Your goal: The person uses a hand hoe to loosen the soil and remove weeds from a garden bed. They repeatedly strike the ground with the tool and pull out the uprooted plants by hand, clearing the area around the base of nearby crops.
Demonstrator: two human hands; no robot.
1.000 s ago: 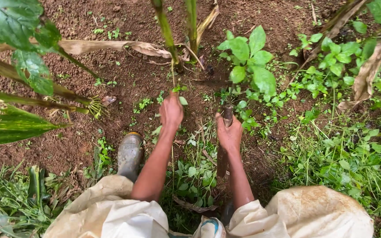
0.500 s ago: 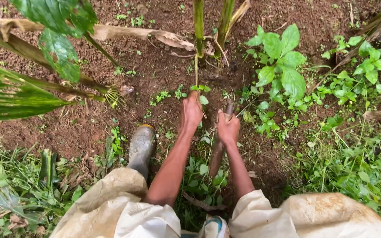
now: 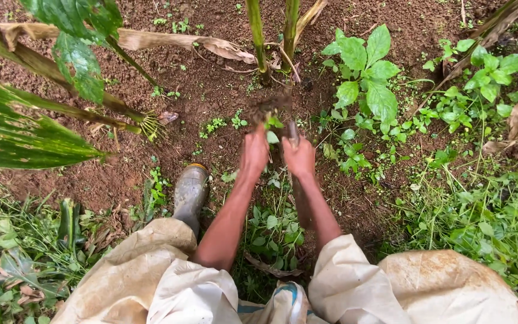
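My left hand [image 3: 253,151] grips a small green weed [image 3: 270,125] whose clump of roots and soil [image 3: 265,109] is lifted above the ground. My right hand [image 3: 299,157] is closed around the wooden handle of a digging tool [image 3: 294,133], which points down into the red-brown soil [image 3: 211,90] just right of the weed. Both hands are side by side, blurred by motion, in front of two green plant stalks [image 3: 258,36]. The tool's blade is hidden.
My muddy rubber boot [image 3: 189,192] stands left of my arms. Broad-leaved weeds [image 3: 364,72] grow at the right, grass and low weeds [image 3: 481,216] fill the lower right and left. Large banana-like leaves [image 3: 13,132] and dry leaf husks [image 3: 175,42] cross the upper left.
Both hands have moved forward and up. The weed has come out of the ground with its roots and soil, and the view has shifted slightly.
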